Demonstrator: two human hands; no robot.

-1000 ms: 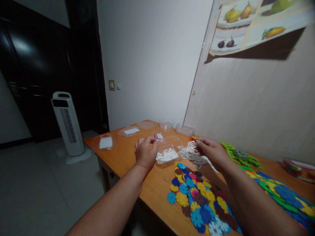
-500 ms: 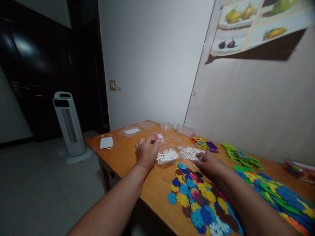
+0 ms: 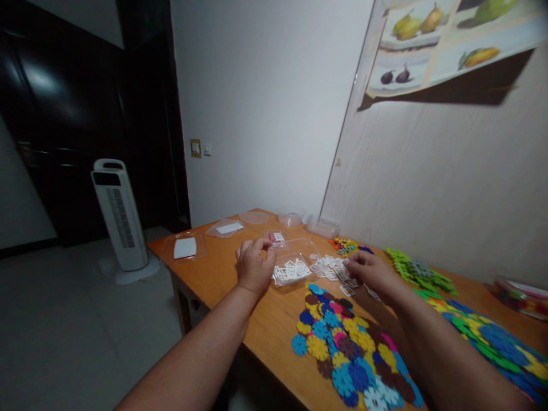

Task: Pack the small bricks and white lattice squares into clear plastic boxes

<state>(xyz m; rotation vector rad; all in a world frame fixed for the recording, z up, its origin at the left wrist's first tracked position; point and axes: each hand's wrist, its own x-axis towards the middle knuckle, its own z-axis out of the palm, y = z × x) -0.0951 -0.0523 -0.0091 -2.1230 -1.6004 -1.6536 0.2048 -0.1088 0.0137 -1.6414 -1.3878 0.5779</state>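
Note:
My left hand (image 3: 255,266) is closed at the left edge of a clear plastic box (image 3: 282,284), its fingers curled and its thumb against the rim. Inside the box lies a heap of small white square plastic frames (image 3: 291,269). To the right of the box, more white frames (image 3: 329,267) are spread on the table. My right hand (image 3: 370,273) hovers over the right side of that loose pile, thumb and fingers pinched together. A bit of white shows at its fingertips, apparently one frame.
Multicoloured flower-shaped discs (image 3: 342,342) cover the near table (image 3: 265,331). Green pieces (image 3: 422,271) and blue-yellow pieces (image 3: 492,337) lie to the right. Clear lids (image 3: 201,251) and tubs (image 3: 323,228) stand along the back. A white tower fan (image 3: 122,222) stands on the floor at left.
My right hand has risen slightly from the loose white frames and shifted right, uncovering more of them. My left hand and the box have stayed put.

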